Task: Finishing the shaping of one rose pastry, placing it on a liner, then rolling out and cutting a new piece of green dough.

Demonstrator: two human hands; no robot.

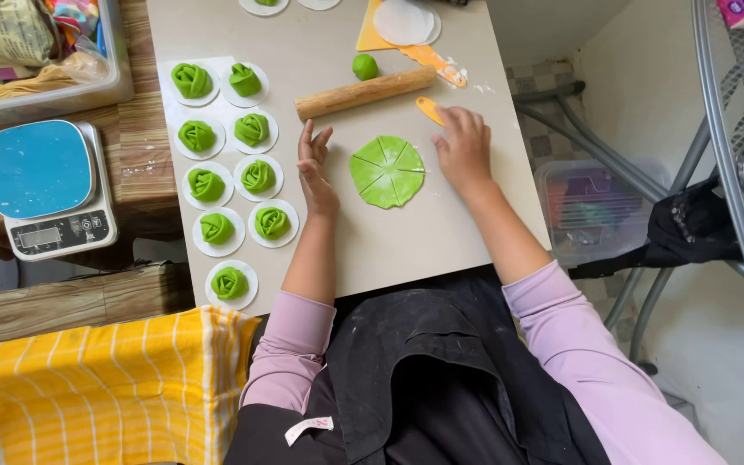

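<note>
A flat green dough disc point(387, 171), scored into wedges, lies on the grey table point(406, 241) between the two hands. The left hand point(315, 169) rests on the table just left of the disc, apart from it, fingers held together and pointing away from the person toward the rolling pin point(364, 92); it holds nothing. The right hand point(462, 148) sits just right of the disc, at its upper right edge, palm down, its fingers curled over the end of an orange scraper point(429, 109) that pokes out past the fingertips; whether the hand touches the disc cannot be told. Both forearms come in from the bottom of the view in lilac sleeves, the left nearly straight up, the right slanting in from the right. The rolling pin lies tilted across the table just beyond both hands, with a small green dough ball point(365, 66) right behind it. To the left of the left hand stand two rows of green dough roses point(257, 176) on white paper rounds. Further left a blue-topped kitchen scale point(48, 185) sits on a wooden surface.
</note>
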